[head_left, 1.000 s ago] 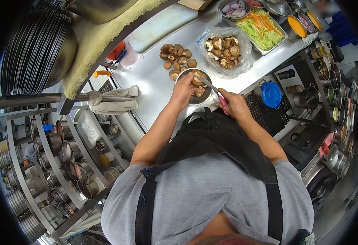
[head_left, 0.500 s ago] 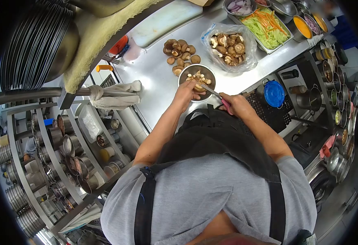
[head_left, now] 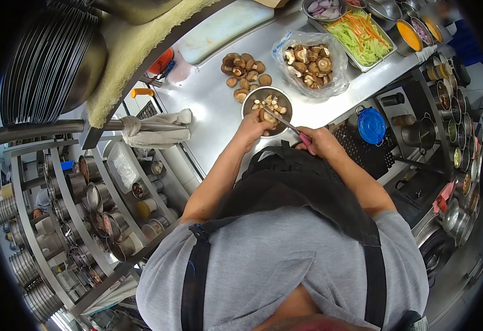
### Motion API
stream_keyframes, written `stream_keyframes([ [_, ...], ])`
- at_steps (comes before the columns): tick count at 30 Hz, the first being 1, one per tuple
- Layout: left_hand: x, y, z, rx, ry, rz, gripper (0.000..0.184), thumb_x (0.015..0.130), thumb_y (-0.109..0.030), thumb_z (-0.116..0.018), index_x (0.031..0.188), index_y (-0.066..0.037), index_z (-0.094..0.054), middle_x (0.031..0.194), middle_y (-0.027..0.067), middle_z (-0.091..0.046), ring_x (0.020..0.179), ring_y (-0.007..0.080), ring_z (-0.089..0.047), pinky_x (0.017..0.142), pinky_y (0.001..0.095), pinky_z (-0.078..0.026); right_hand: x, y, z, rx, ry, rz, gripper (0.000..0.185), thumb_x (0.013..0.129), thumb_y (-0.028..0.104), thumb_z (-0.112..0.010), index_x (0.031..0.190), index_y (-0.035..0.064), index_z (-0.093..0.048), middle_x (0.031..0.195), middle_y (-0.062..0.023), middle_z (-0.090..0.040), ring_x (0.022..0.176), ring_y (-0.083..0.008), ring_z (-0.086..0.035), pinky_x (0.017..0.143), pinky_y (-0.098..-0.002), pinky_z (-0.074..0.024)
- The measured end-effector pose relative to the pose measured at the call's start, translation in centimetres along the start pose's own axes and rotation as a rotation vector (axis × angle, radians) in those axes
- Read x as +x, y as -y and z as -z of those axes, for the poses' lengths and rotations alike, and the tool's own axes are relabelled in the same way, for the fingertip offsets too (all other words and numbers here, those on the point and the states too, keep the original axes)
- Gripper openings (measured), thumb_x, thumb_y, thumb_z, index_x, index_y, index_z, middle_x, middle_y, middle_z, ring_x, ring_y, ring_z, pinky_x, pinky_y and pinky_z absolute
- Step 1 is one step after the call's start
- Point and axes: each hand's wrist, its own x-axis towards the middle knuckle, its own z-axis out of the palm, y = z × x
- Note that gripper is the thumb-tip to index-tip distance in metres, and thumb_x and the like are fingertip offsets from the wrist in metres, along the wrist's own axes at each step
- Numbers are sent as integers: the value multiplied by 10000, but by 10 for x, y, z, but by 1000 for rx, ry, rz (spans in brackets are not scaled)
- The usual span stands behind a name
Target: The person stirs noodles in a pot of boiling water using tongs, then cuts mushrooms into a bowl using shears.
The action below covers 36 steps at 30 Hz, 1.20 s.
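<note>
Mushroom pile (head_left: 250,65): on tabletop (head_left: 200,118), beyond bowl
Left hand (head_left: 252,130): fingers pinching mushroom (head_left: 268,117) over bowl's near side
Bowl (head_left: 287,111): metal, mushroom pieces inside
Scissors (head_left: 306,143): pink handle, blade at held mushroom
Bag (head_left: 337,86): clear, mushrooms inside
Right hand (head_left: 322,143): fingers wrapped round scissors handle

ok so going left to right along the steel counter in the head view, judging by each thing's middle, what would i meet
Loose mushrooms → bowl → mushroom bag → veg tray → orange-filled container.
</note>
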Motion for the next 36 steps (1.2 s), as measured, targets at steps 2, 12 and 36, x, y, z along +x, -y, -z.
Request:
stream_keyframes([
  [2,-5,-6,5,63,-80,-22,415,799,-46,-626,1192,23,-510,1008,69,-648,836,129,-619,607,222,-459,-7,20,14,13,-13,-93,550,660,302,-825,1119,72,-629,804,-206,-645,749,-366,-641,681,-398,-506],
  [12,-9,-46,25,-65,-260,-211,491,758,-12,-666,1199,-12,-451,911,80,-649,701,72,-553,536,218,-361,-16,7,6,434,-15,-277,824,632,376,-856,1303,46,-511,958,-124,-666,878,-192,-620,833,-315,-478],
  [36,46,-76,-32,157,-28,-326,254,813,-26,-655,1021,26,-520,900,131,-666,812,163,-655,708,264,-510,7,25,16,798,-153,-332,706,700,235,-834,1276,-17,-514,759,-56,-621,644,-114,-560,587,-250,-458],
])
